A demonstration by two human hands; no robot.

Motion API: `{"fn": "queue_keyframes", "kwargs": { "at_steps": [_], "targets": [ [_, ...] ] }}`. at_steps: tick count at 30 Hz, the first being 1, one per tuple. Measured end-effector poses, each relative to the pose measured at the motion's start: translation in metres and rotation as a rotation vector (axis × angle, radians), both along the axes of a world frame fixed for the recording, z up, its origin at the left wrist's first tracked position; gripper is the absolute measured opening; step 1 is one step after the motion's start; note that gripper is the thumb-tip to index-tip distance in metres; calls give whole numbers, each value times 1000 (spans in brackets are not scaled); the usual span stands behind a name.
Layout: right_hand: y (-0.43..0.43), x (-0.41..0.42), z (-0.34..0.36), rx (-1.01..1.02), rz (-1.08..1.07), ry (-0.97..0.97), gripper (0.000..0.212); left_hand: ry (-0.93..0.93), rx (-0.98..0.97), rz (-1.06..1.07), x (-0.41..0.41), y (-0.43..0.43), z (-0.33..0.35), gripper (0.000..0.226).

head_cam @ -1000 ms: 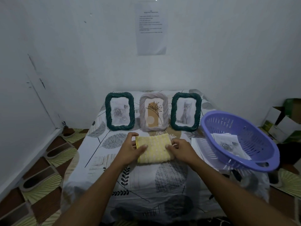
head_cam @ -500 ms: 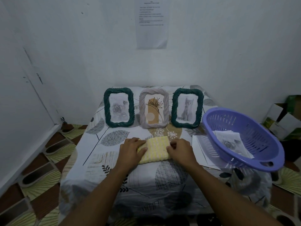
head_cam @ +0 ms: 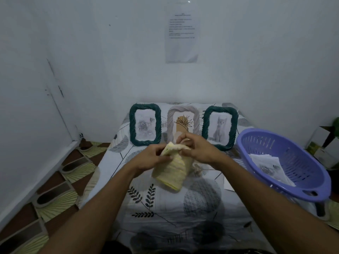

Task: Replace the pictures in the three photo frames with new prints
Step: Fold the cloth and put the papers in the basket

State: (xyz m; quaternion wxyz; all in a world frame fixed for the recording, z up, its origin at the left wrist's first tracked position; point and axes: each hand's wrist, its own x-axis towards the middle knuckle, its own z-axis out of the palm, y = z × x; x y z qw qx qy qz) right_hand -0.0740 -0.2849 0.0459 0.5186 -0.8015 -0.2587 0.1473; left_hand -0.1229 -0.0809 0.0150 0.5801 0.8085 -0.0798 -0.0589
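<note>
Three woven photo frames stand upright at the back of the table: a dark green frame [head_cam: 145, 124] with a rose print at left, a grey frame [head_cam: 183, 116] with a flower drawing in the middle, and a dark green frame [head_cam: 220, 127] with a cat print at right. My left hand [head_cam: 153, 156] and my right hand [head_cam: 197, 148] both grip the top edge of a yellow cloth [head_cam: 172, 173], lifted off the table and hanging down. The hands hide the lower part of the grey frame. Loose prints [head_cam: 268, 166] lie in a purple basket [head_cam: 300, 191].
The table wears a leaf-patterned cloth [head_cam: 165, 204] and stands in a corner between white walls. The purple basket overhangs the table's right edge, with paper sheets [head_cam: 228, 184] under it. Boxes [head_cam: 328, 145] sit at the far right. A printed sheet [head_cam: 182, 33] hangs on the wall.
The folded yellow cloth lay flat on the table under both hands. Both hands have raised it by its top edge, and it hangs loose above the table.
</note>
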Motion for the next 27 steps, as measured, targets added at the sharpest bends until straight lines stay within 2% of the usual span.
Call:
{"fn": "queue_keyframes", "kwargs": {
  "at_steps": [4, 6, 10, 12, 16, 18, 21, 23, 25, 27],
  "targets": [
    [23, -6, -12, 215, -117, 203, 26, -37, -223, 161, -16, 15, -1, 25],
    [42, -12, -29, 262, -128, 295, 26, -48, -192, 261, -25, 27, -8, 24],
    [88, -18, -51, 334, -209, 360, 30, 29, -199, 334, -43, 61, -25, 23],
    [111, -17, -55, 317, -258, 353, 35, -28, -127, 447, -47, 81, -28, 17],
    [150, -17, -62, 250, -358, 127, 40, -126, 65, 704, -39, 109, -35, 27],
    [159, -19, -69, 165, -364, -16, 39, -137, 232, 762, -32, 116, -42, 34],
    [163, -23, -90, -29, -290, -218, 26, -194, 474, 691, -30, 118, -62, 46],
    [161, -24, -104, -143, -238, -367, 19, -297, 595, 634, -32, 117, -72, 49],
    [159, -24, -113, -249, -204, -454, 22, -382, 701, 576, -32, 118, -78, 44],
    [158, -23, -118, -345, -190, -482, 28, -348, 809, 468, -31, 118, -83, 43]
  ]
}}
